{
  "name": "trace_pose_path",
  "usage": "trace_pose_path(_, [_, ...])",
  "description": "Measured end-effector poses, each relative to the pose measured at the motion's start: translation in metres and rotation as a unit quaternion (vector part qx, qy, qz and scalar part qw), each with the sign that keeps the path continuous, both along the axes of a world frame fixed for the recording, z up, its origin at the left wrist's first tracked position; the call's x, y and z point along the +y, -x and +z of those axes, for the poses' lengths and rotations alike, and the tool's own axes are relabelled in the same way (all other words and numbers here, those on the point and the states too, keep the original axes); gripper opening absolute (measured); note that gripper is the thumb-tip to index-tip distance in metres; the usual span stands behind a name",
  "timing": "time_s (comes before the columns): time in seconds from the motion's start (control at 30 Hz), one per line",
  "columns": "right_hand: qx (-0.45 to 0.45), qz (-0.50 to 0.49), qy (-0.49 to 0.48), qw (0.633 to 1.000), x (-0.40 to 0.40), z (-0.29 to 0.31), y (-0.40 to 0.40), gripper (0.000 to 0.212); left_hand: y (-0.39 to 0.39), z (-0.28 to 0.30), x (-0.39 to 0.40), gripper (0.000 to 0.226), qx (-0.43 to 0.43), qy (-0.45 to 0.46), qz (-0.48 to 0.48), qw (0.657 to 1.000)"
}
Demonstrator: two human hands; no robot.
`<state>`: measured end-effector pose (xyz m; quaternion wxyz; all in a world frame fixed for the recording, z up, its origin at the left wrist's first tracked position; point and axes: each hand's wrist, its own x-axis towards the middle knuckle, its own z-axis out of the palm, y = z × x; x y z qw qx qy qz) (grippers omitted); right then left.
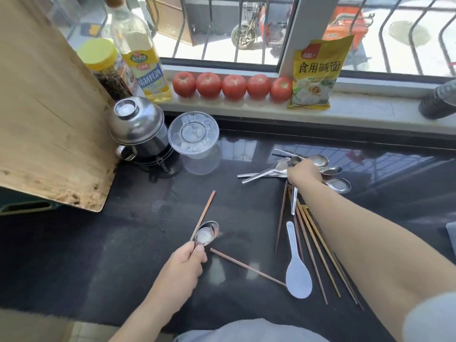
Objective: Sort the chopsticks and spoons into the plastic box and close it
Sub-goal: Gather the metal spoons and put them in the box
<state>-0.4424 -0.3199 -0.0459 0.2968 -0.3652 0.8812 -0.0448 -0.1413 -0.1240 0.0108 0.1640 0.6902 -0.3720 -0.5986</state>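
You are standing at a dark countertop [138, 218] under a window, looking down at your two bare arms. Your left hand [183, 264] is curled around the handles of one metal spoon [206, 233] and one wooden chopstick [204, 213], both held up off the counter. Your right hand [304, 175] reaches forward onto a pile of metal spoons [318, 166]; its fingers are hidden behind the back of the hand, so I cannot tell whether it has gripped one.

Most of the sorting looks left to do. A bundle of chopsticks [313, 245] lies under your right forearm, a white plastic rice paddle [297, 270] sits just beside it, and a single chopstick [246, 266] lies across the counter between your hands.

The only plastic container in view is a clear round tub [193, 135], upside down beside a steel pot [138, 128], well apart from the utensils. Nothing appears to be packed in it, and no lid is visible, so closing seems a long way off.
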Motion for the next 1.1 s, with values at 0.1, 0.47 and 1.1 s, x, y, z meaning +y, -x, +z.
trace_pose_path(0.1, [0.011, 0.008, 0.039, 0.999, 0.005, 0.004, 0.001, 0.022, 0.006, 0.002, -0.005, 0.031, 0.020, -0.010, 0.025, 0.999])
trace_pose_path(0.47, [0.066, 0.034, 0.061, 0.995, 0.088, 0.044, 0.042, 0.022, 0.035, 0.016, -0.022, 0.031, 0.083, -0.023, 0.034, 0.996])
trace_pose_path(1.1, [-0.185, 0.221, 0.217, 0.933, 0.177, 0.088, -0.057, 0.027, 0.035, 0.014, 0.014, 0.030, -0.150, 0.248, -0.166, 0.943])
